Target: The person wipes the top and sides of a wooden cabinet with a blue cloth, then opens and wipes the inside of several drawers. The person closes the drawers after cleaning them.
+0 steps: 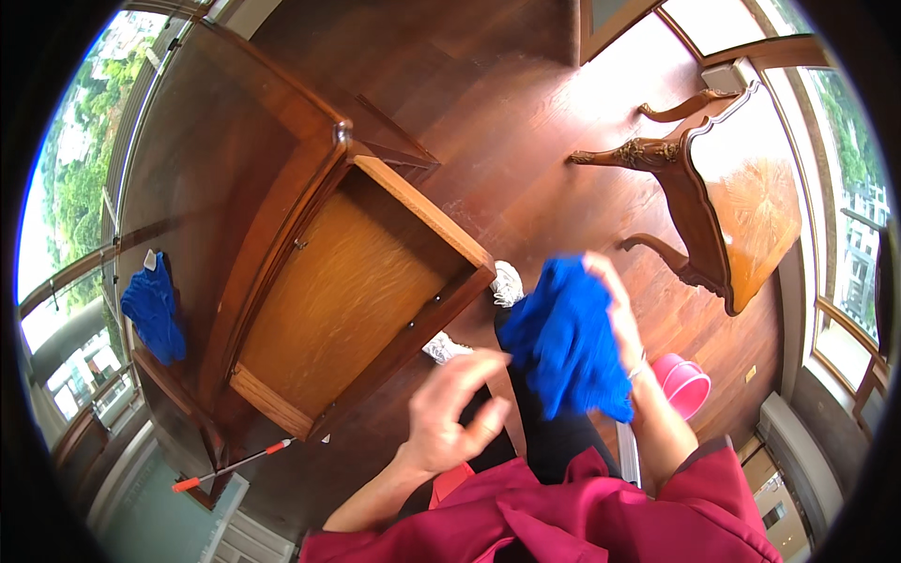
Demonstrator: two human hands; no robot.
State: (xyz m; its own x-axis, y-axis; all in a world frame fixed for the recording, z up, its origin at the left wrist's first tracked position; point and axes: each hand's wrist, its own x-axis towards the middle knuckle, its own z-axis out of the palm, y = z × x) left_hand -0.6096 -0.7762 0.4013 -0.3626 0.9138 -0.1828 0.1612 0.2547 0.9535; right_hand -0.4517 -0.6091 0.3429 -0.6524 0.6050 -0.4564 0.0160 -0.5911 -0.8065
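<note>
A crumpled blue cloth (570, 345) hangs from my right hand (619, 310), which grips it along its right side in front of my body. The cloth is slightly blurred. To the left of it my left hand (457, 415) is raised with curved fingers, thumb apart, holding nothing. Just beyond that hand, a pulled-out wooden drawer (352, 281) juts from a dark wooden desk (274, 176). Its pale inner base shows, and small metal screws or pegs dot the near panel. On the desk top at far left lies a second blue cloth (155, 310) with a white tag.
A carved side table (753, 204) with curved legs stands by the right-hand windows. A pink bucket (681, 386) sits on the wooden floor (507, 148) beside my right forearm. A rod with orange ends (232, 466) is at lower left. My white shoes (507, 283) are near the drawer's corner.
</note>
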